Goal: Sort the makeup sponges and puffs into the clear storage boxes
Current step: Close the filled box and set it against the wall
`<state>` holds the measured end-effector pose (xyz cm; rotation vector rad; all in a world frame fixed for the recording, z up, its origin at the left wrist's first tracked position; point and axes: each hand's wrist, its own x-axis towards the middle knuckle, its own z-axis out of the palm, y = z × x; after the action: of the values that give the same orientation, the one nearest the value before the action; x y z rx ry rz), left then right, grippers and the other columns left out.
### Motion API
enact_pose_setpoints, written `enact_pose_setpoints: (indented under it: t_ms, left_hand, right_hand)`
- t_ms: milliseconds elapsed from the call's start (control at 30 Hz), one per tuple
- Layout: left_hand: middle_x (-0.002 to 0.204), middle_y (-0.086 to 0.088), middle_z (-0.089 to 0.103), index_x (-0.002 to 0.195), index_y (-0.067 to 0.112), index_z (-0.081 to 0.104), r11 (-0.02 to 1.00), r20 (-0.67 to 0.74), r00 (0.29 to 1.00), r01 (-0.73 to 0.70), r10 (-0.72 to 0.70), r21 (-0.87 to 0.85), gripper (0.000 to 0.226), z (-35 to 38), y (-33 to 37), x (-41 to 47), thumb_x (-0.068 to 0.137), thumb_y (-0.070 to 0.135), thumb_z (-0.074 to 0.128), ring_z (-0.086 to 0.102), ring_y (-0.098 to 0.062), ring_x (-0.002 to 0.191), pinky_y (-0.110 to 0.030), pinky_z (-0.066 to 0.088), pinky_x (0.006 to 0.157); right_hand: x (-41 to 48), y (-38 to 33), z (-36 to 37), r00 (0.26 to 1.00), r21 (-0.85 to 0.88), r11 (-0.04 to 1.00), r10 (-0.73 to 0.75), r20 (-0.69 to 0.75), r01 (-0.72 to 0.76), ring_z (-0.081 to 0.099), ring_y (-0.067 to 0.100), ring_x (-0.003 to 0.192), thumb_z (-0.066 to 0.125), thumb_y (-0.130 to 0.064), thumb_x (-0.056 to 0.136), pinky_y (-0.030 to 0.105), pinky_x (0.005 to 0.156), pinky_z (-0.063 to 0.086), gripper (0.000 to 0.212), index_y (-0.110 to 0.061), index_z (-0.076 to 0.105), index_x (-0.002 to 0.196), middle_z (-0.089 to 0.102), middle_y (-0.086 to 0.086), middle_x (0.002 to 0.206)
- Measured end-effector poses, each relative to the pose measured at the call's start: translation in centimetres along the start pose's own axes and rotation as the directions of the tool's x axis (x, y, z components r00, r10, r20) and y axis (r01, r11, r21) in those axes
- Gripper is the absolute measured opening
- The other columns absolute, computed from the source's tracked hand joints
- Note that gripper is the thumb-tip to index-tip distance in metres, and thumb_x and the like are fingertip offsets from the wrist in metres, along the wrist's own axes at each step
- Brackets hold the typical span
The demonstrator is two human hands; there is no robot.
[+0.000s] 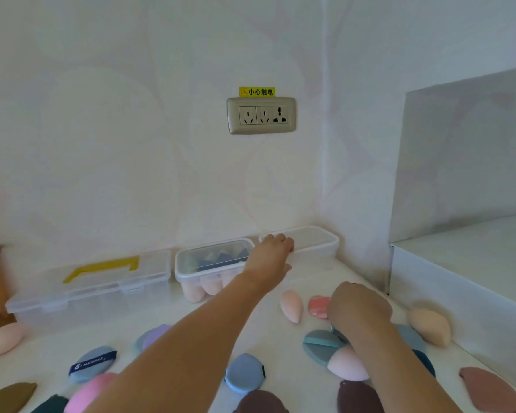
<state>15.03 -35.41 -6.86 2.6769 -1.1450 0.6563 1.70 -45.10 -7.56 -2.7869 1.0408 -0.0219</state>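
By the wall (161,174), left grip (276,251) clasps clear box (318,238).

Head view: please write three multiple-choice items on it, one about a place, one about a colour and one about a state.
1. Where is the left hand?
A. on the wall socket
B. on a brown puff
C. on the right box

2. What colour is the handle of the left box?
A. yellow
B. red
C. green

3. In what state is the middle box?
A. empty
B. holding sponges
C. tipped on its side

Answers:
1. C: its fingers lie over that box's rim, near the wall corner.
2. A: the handle on the lid is plainly yellow.
3. B: pink sponges show through its clear wall, and it stands level.
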Motion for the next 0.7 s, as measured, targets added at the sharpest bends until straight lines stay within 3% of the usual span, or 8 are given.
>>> enact_pose_setpoints:
  t_ms: [200, 367, 400, 500, 567, 633, 700]
  left_hand:
    - [0.115, -0.009, 0.052, 0.115, 0.008, 0.051, 0.994, -0.125, 0.986, -0.112, 0.109, -0.018, 0.03, -1.8, 1.5, 0.6, 0.087, 0.019, 0.058, 0.045, -0.024, 0.108, -0.032, 0.04, 0.084]
    - [0.105, -0.006, 0.055, 0.109, 0.009, 0.053, 0.977, -0.223, 0.953, -0.215, 0.206, -0.015, 0.03, -8.1, 1.0, -0.7, 0.084, 0.023, 0.061, 0.046, -0.021, 0.098, -0.028, 0.039, 0.076]
    - [0.102, -0.005, 0.055, 0.108, 0.01, 0.054, 0.973, -0.231, 0.948, -0.229, 0.22, -0.012, 0.029, -9.5, 0.7, -1.6, 0.083, 0.024, 0.062, 0.046, -0.019, 0.096, -0.026, 0.038, 0.074]
    - [0.096, -0.002, 0.056, 0.103, 0.011, 0.055, 0.975, -0.261, 0.942, -0.222, 0.209, -0.02, 0.028, -12.8, 0.0, -5.0, 0.08, 0.024, 0.064, 0.045, -0.016, 0.089, -0.024, 0.037, 0.07]
    - [0.093, -0.002, 0.056, 0.1, 0.01, 0.056, 0.978, -0.268, 0.946, -0.203, 0.185, -0.041, 0.027, -14.5, -0.4, -7.6, 0.078, 0.022, 0.065, 0.046, -0.017, 0.087, -0.026, 0.04, 0.071]
    - [0.089, -0.001, 0.055, 0.098, 0.009, 0.057, 0.98, -0.28, 0.945, -0.19, 0.167, -0.058, 0.026, -16.0, -0.6, -10.2, 0.076, 0.02, 0.066, 0.046, -0.017, 0.085, -0.024, 0.039, 0.069]
    - [0.085, 0.004, 0.05, 0.096, 0.011, 0.057, 0.982, -0.286, 0.947, -0.175, 0.147, -0.074, 0.026, -17.2, -0.9, -12.6, 0.074, 0.02, 0.067, 0.043, -0.014, 0.08, -0.017, 0.031, 0.065]
  right_hand:
    - [0.1, 0.1, 0.1, 0.999, -0.056, 0.998, -0.032, 0.017, 0.033, 0.047, 0.024, 0.126, 0.043, -0.022, 0.094, 0.04, 0.108, 0.038, 0.04, -0.016, 0.048, 0.133, 0.05, 0.006, 0.136]
    - [-0.8, 0.4, -1.7, 0.998, -0.036, 0.999, -0.018, -0.066, 0.016, 0.05, 0.022, 0.121, 0.049, -0.038, 0.091, 0.041, 0.109, 0.032, 0.036, -0.019, 0.055, 0.121, 0.058, 0.001, 0.127]
    - [-1.2, 0.4, -1.9, 0.997, 0.002, 1.0, -0.019, -0.081, 0.019, 0.053, 0.021, 0.115, 0.049, -0.037, 0.092, 0.037, 0.104, 0.035, 0.033, -0.018, 0.056, 0.118, 0.059, 0.001, 0.123]
    - [-3.3, 0.4, -2.5, 0.983, 0.172, 0.982, -0.045, -0.178, 0.076, 0.053, 0.017, 0.085, 0.045, -0.025, 0.095, 0.025, 0.071, 0.038, 0.021, -0.013, 0.06, 0.106, 0.065, 0.003, 0.106]
    - [-4.6, 0.6, -2.5, 0.962, 0.363, 0.92, -0.047, -0.269, 0.146, 0.05, 0.016, 0.079, 0.043, -0.021, 0.097, 0.025, 0.066, 0.036, 0.024, -0.012, 0.058, 0.114, 0.067, 0.005, 0.106]
    - [-6.2, 0.9, -2.4, 0.945, 0.597, 0.766, -0.043, -0.325, 0.24, 0.05, 0.014, 0.081, 0.041, -0.019, 0.099, 0.024, 0.07, 0.036, 0.027, -0.014, 0.056, 0.121, 0.066, 0.003, 0.107]
    - [-7.8, 1.3, -2.7, 0.935, 0.756, 0.578, -0.036, -0.353, 0.307, 0.055, 0.015, 0.081, 0.041, -0.021, 0.1, 0.022, 0.068, 0.038, 0.024, -0.014, 0.059, 0.113, 0.066, 0.003, 0.104]
